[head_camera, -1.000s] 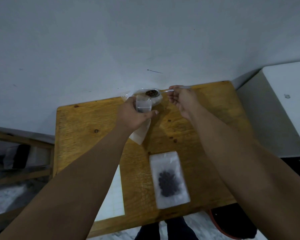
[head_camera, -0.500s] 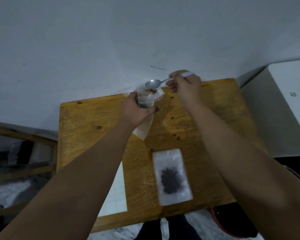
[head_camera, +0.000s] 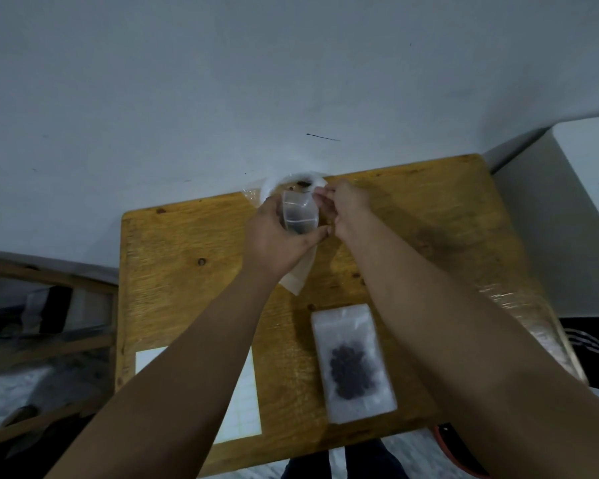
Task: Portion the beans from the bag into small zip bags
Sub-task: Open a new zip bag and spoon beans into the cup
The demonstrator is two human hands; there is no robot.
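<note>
Left hand [head_camera: 281,236] grips a small zip bag [head_camera: 300,210] upright above the far edge of the wooden table [head_camera: 173,257].
Its fingers and thumb curl round the bag's lower part, where a few dark beans [head_camera: 296,229] sit. The right hand [head_camera: 348,209] has its fingertips bunched at the bag's upper right edge; whether they pinch the plastic cannot be told. Just behind stands the large clear bean bag [head_camera: 274,184], mouth open against the wall. Nearer the person, a filled zip bag [head_camera: 353,326] lies flat, with a white sheet [head_camera: 244,402] partly under the left forearm. A white cabinet [head_camera: 567,216] stands to the right.
</note>
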